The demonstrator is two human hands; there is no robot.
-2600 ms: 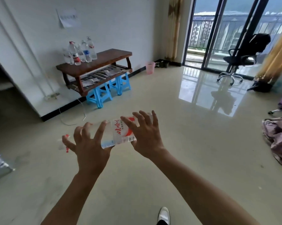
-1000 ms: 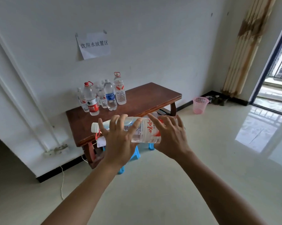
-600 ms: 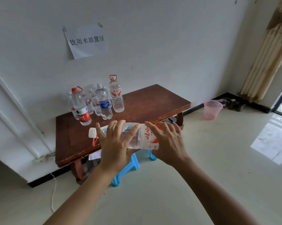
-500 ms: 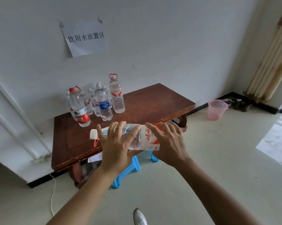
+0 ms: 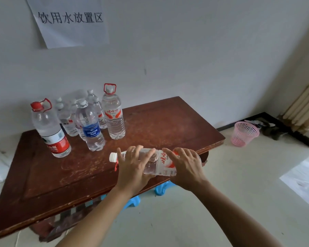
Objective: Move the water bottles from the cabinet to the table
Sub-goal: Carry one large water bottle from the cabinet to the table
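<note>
I hold a large clear water bottle [image 5: 157, 162] with a red and white label and a white cap sideways above the front edge of the brown wooden table [image 5: 159, 122]. My left hand [image 5: 134, 166] grips its neck end and my right hand [image 5: 185, 166] grips its base end. Several water bottles stand upright at the table's back left: a red-capped bottle [image 5: 50, 129], a blue-labelled bottle [image 5: 90, 125], a tall bottle with a red handle ring [image 5: 113, 113], and smaller bottles [image 5: 68, 116] behind them.
A paper sign [image 5: 68, 20] hangs on the white wall above the table. Blue plastic stools [image 5: 160, 188] stand under the table. A pink mesh basket [image 5: 244, 133] sits on the floor to the right, near a curtain [image 5: 303, 107].
I have walked across the room up to the table, so it now fills the view. The held bottle has stayed sideways in both hands and now hangs over the table's front edge.
</note>
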